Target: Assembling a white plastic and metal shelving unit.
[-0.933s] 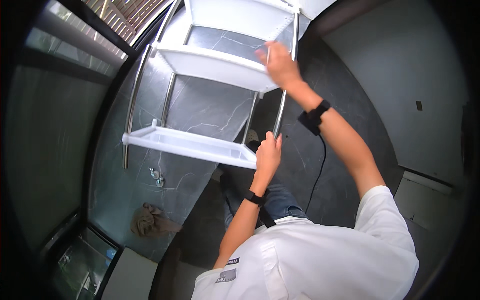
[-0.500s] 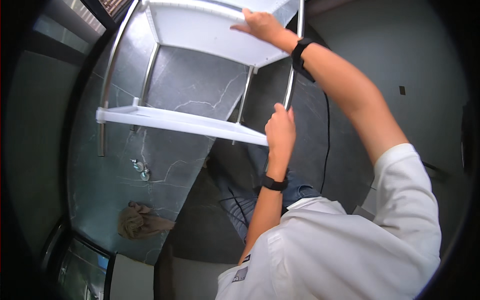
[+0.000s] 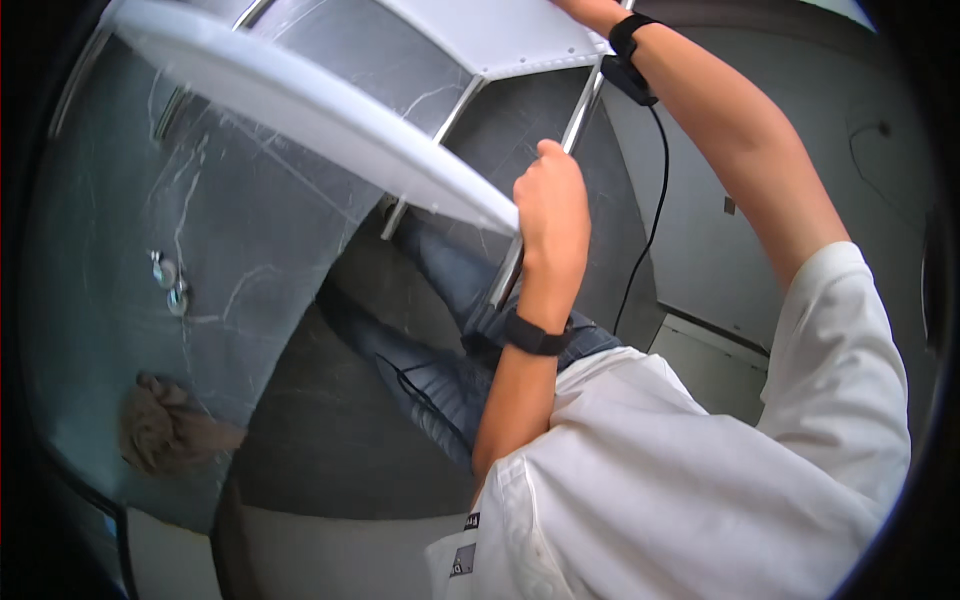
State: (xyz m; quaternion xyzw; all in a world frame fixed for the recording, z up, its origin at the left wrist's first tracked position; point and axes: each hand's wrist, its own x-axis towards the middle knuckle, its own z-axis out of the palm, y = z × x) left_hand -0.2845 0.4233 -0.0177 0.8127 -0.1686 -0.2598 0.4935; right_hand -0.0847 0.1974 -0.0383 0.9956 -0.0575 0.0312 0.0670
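A shelf rack with white trays and shiny metal poles is tilted in front of me. My left hand (image 3: 553, 205) is closed around a metal pole (image 3: 582, 115), right at the end of the lower white tray (image 3: 330, 125). That pole's lower end sticks out below my grip, near my jeans. My right hand (image 3: 592, 10) is at the top edge of the picture, by the upper white tray (image 3: 500, 35); its fingers are cut off from view. Both wrists wear black bands.
A raised dark marbled slab (image 3: 290, 250) lies to the left, carrying a metal fitting (image 3: 168, 283) and a crumpled brown cloth (image 3: 170, 425). A black cable (image 3: 660, 200) hangs down at the right, before a grey wall (image 3: 700, 250). My legs (image 3: 420, 370) are below the rack.
The rack has tilted and swung upward and nearer, its lower tray now slanting down to the right. My right hand has moved up, partly out of the picture. My left hand keeps its grip.
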